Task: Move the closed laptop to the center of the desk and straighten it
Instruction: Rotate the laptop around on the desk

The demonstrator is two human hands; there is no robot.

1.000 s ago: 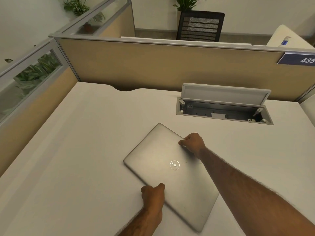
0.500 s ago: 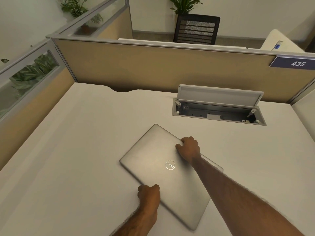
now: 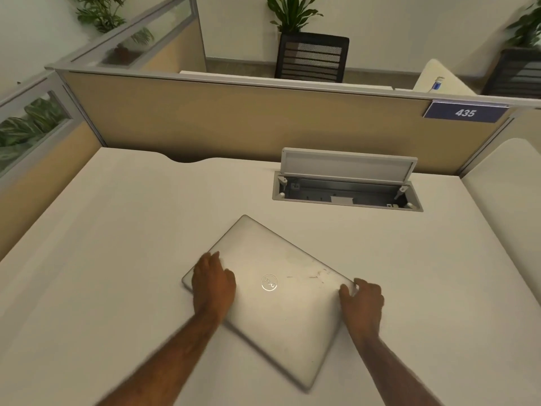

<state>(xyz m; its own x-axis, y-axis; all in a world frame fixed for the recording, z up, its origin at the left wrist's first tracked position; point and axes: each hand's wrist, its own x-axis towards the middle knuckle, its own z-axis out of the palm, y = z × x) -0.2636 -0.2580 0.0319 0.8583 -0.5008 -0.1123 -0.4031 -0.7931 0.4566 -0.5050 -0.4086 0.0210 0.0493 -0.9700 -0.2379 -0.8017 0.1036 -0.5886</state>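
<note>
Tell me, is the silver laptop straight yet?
Not yet: the closed silver metal laptop lies skewed, a corner pointing toward the beige partition.

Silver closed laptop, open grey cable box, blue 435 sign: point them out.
Silver closed laptop (image 3: 281, 306): head view, lid centre.
Open grey cable box (image 3: 348, 168): head view, raised flap.
Blue 435 sign (image 3: 465, 113): head view, the digits.

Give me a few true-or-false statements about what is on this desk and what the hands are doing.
1. The laptop is closed. True.
2. The laptop lies square to the desk edge. False: it sits turned at an angle, one corner pointing toward the partition.
3. Both hands touch the laptop. True: the left hand rests on its left corner, the right hand at its right corner.
4. The cable box set into the desk has its lid shut. False: the lid stands raised.
5. The sign reads 534. False: it reads 435.
</note>
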